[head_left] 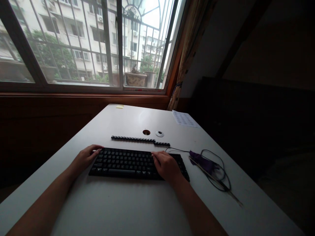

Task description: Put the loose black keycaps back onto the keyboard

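A black keyboard [123, 160] lies on the white table in front of me. My left hand [87, 155] is at its far left corner, thumb and fingers closed about the edge. Over the right part of the keys, my right hand [167, 164] has its thumb and fingertips pressed together at the far edge of the board. Whatever is between those fingertips is too small to make out, and the hand hides some keys. Just behind the keyboard stands a row of loose black keycaps [133, 139], its right-hand piece set slightly nearer to me.
On the right lie a purple cloth [203, 162], a coiled black cable [223, 160] and thin sticks [233, 196]. Beyond the keycaps are a cable hole [146, 132] and its round white cover [159, 133]. A printed sheet [185, 118] and yellow notes [119, 106] rest at the far edge.
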`<state>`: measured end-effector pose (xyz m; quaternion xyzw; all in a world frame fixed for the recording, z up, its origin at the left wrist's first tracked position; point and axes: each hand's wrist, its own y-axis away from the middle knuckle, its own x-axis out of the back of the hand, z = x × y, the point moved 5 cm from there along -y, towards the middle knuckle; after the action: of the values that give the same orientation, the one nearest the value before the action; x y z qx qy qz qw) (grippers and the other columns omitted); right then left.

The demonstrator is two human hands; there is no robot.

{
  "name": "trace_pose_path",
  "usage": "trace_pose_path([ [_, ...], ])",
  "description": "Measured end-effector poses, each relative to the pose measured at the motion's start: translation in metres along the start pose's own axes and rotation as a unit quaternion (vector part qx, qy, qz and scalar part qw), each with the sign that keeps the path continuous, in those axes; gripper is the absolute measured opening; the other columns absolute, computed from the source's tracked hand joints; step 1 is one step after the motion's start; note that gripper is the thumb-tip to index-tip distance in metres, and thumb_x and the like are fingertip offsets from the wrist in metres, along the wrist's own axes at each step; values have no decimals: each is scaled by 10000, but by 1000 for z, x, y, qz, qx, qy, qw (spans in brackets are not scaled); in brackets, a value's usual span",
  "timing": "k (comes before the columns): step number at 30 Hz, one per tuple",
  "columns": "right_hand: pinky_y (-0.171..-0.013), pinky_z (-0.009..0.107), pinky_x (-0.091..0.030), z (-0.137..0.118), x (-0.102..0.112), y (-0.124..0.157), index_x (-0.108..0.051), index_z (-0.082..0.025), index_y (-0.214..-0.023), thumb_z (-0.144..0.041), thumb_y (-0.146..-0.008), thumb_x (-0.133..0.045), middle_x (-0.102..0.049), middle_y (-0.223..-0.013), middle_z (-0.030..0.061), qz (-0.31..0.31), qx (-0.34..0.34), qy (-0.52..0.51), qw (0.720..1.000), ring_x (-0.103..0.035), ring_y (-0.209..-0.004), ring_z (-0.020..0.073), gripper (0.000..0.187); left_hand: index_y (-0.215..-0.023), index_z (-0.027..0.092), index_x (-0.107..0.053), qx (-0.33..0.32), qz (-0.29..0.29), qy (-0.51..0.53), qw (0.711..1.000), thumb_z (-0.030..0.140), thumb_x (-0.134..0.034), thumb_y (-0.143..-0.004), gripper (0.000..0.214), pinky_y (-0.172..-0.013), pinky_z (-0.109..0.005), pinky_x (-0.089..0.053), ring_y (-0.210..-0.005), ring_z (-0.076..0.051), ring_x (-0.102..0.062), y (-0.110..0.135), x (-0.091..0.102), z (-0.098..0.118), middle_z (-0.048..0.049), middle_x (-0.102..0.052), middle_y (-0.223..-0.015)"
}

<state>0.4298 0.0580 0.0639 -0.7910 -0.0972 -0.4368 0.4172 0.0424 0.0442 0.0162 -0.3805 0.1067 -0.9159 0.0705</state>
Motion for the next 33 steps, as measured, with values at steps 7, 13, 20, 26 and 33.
trace_pose_path([
  [7,-1009,442,-474,6,8,0,-658,-215,-1149,-87,-896,-513,-739,-1009,70,9,-17,15,1000,-593,-1172,254,318,-1105,205,-687,-8,2,-4,1000,561,-478,-918,453,-837,-355,-544,-955,-262,-692,0,0,-3,-74,-735,-1080],
  [13,-1022,449,-454,10,6,1,-683,-208,-1058,-87,-893,-510,-736,-1013,80,2,-19,17,1000,-581,-1205,253,268,-1098,211,-694,-11,2,-16,1000,557,-481,-916,446,-831,-354,-542,-967,-265,-688,0,1,0,-71,-736,-1073],
  [20,-1018,438,-458,12,1,3,-689,-210,-1028,-72,-873,-516,-736,-1019,76,1,-12,0,1000,-602,-1181,244,271,-1119,204,-676,-9,-3,-9,1000,564,-473,-924,457,-829,-382,-547,-954,-269,-687,0,0,-1,-87,-730,-1070],
  [26,-1016,446,-463,11,0,4,-701,-213,-1011,-53,-854,-519,-745,-995,72,9,-6,-2,1000,-606,-1185,245,288,-1080,217,-690,-55,23,-8,998,538,-500,-930,402,-837,-364,-555,-990,-255,-675,-1,1,2,-79,-701,-1093],
  [33,-998,438,-476,12,-2,4,-705,-212,-1009,-58,-859,-524,-744,-1014,76,9,-11,0,1000,-627,-1153,243,281,-984,238,-730,-105,31,31,993,502,-553,-933,322,-785,-303,-595,-1037,-234,-646,7,5,15,-77,-618,-1196],
])
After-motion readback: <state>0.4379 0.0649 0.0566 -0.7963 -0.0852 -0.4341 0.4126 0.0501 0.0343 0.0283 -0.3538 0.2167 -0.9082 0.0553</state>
